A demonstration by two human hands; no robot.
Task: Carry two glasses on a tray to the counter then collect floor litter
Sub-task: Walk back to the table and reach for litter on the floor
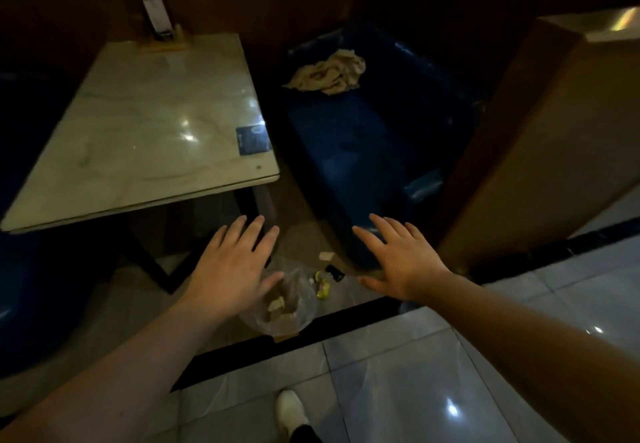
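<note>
Litter lies on the dark floor between a table and a blue seat: a clear plastic bag (292,307) with crumpled scraps inside, a small yellow-green wrapper (323,290), a little black piece (335,272) and a pale scrap (326,255). My left hand (230,271) hovers flat over the bag's left side, fingers spread, holding nothing. Spread and empty too, my right hand (403,259) hangs to the right of the litter, in front of the seat. No glasses or tray are in view.
A pale marble table (145,130) stands at the left with a blue card (253,140) near its corner and a menu holder (160,25) at the back. A beige cloth (329,75) lies on the blue seat (374,151). A brown partition (540,151) rises at the right. My white shoe (291,411) stands on light tiles.
</note>
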